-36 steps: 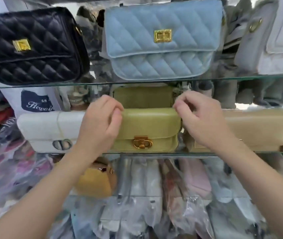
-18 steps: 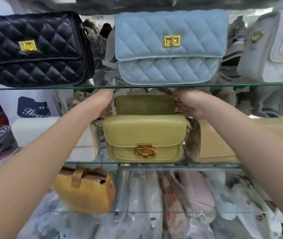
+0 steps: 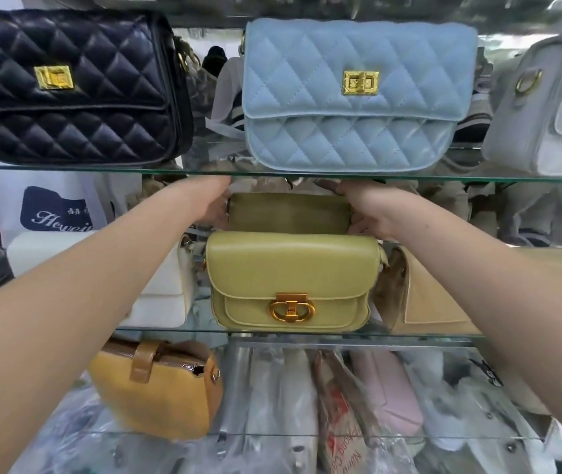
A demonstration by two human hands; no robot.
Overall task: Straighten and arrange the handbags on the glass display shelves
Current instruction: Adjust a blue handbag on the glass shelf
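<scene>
Rearward, bag (image 3: 290,213) between left hand (image 3: 209,203), right hand (image 3: 365,208)

I worked from single head view. Lens sat close to shelving, faced forward, slightly down. Front green handbag (image 3: 290,278) sat dead centre, rear green handbag (image 3: 290,213) just toward 12 o'clock. Upper glass shelf (image 3: 204,170) crossed above. Left forearm (image 3: 84,285) entered from 7 o'clock, right forearm (image 3: 478,285) from 5.

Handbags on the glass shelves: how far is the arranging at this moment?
Done, it seems: the black quilted bag, the blue quilted bag and the front green bag stand upright, facing forward. In hand: the left hand and the right hand hold the rear green bag by its ends. Remaining: the tan bag on the right sits turned at an angle.
</scene>
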